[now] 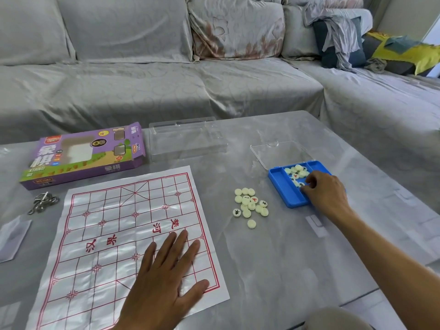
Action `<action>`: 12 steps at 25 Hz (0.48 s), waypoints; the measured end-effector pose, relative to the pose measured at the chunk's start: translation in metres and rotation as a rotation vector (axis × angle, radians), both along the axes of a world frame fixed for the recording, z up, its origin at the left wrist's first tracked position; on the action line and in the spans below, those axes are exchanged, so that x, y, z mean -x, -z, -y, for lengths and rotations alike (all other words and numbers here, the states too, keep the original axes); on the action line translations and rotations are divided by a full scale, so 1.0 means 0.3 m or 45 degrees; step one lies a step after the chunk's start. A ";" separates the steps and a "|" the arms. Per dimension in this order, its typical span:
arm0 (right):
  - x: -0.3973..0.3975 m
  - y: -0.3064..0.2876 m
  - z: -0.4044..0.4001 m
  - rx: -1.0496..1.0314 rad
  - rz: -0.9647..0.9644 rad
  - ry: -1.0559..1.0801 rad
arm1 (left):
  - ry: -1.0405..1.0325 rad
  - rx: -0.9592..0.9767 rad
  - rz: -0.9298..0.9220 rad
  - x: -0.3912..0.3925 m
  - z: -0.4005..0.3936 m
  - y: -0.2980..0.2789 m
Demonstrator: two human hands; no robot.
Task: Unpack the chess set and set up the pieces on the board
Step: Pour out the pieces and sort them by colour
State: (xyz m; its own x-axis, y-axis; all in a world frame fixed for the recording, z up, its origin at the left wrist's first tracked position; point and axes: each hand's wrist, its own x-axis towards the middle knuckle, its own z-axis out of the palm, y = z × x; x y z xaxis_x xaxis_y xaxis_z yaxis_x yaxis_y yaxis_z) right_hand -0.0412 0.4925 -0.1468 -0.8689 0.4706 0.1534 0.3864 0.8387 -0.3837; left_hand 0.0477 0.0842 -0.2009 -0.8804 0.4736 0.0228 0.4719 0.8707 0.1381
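Observation:
A white plastic xiangqi board sheet [114, 234] with red lines lies flat on the grey table. My left hand [166, 277] presses on its near right part with straight, spread fingers. To the right of the sheet lies a loose pile of cream round pieces [251, 206]. Further right stands a blue tray [285, 189] with its clear lid [277, 153] hinged open behind it, and several pieces [297, 172] still lie inside. My right hand [326, 191] reaches into the tray, its fingertips curled onto the pieces there; what they hold is hidden.
The purple game box [83, 156] lies at the back left, with a clear plastic insert [188, 139] beside it. A metal ring puzzle [44, 202] and a clear bag [13, 236] sit at the left edge. A grey sofa [166, 86] runs behind the table.

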 end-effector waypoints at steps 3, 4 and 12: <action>-0.054 -0.065 0.147 0.223 -0.319 -0.148 | -0.010 -0.028 0.013 -0.002 -0.002 -0.003; -0.087 -0.070 0.216 0.252 -0.312 -0.283 | -0.012 -0.021 0.020 -0.002 -0.003 -0.004; -0.114 -0.028 0.271 0.169 -0.243 -0.517 | -0.049 -0.101 -0.027 -0.008 0.000 -0.001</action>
State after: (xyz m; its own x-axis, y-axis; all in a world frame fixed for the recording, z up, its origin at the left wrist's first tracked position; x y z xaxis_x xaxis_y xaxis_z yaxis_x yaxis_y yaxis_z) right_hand -0.0070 0.4113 -0.1384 -0.9489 0.1247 0.2899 -0.0509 0.8463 -0.5303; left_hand 0.0501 0.0843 -0.2005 -0.8968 0.4356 0.0778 0.4421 0.8749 0.1977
